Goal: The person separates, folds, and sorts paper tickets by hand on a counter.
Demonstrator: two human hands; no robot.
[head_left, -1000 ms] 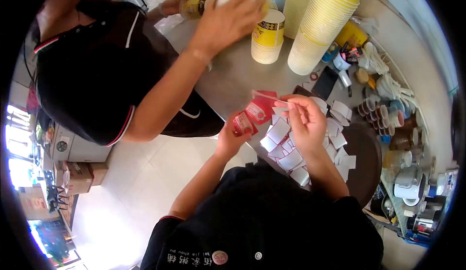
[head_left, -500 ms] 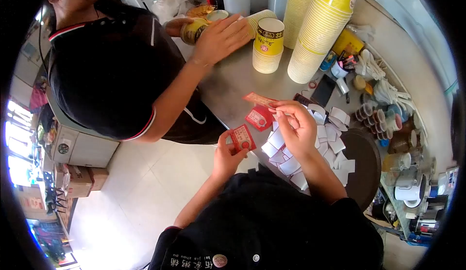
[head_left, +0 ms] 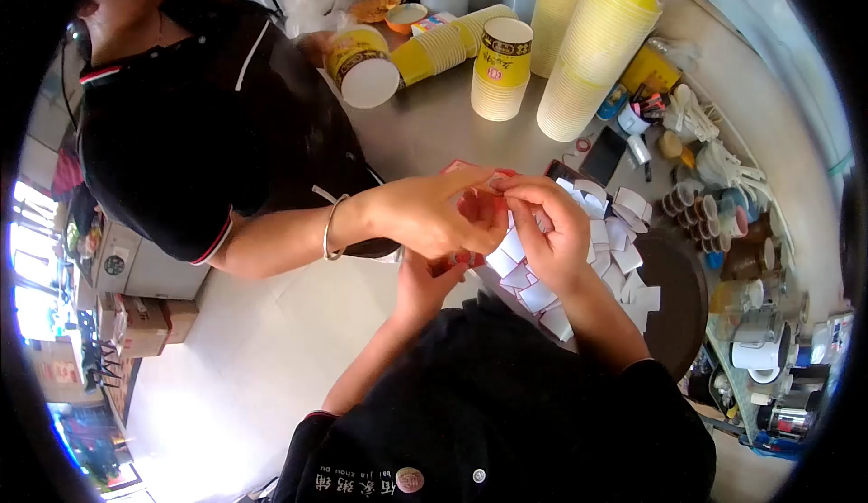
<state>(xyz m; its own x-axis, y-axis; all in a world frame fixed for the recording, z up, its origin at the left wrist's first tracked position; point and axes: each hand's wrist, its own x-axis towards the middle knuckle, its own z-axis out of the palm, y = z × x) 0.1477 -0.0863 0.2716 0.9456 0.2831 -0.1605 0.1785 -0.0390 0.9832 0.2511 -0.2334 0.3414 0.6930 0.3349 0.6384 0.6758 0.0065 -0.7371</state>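
Right hand (head_left: pixel 553 232) pinches a red card (head_left: pixel 496 181), fingertips meeting the co-worker's hand (head_left: pixel 434 216). Left hand (head_left: pixel 423 284) grips a second red card (head_left: pixel 465 258), partly hidden below that hand. White card pile (head_left: pixel 597 241) sits on the metal table (head_left: pixel 425 141), beside the right hand.

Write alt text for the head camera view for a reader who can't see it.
Above a metal counter, a co-worker's hand reaches in to the fingertips of the wearer's right hand, while the left hand holds a small red card. White pieces lie heaped beside them; stacked yellow paper cups stand beyond.
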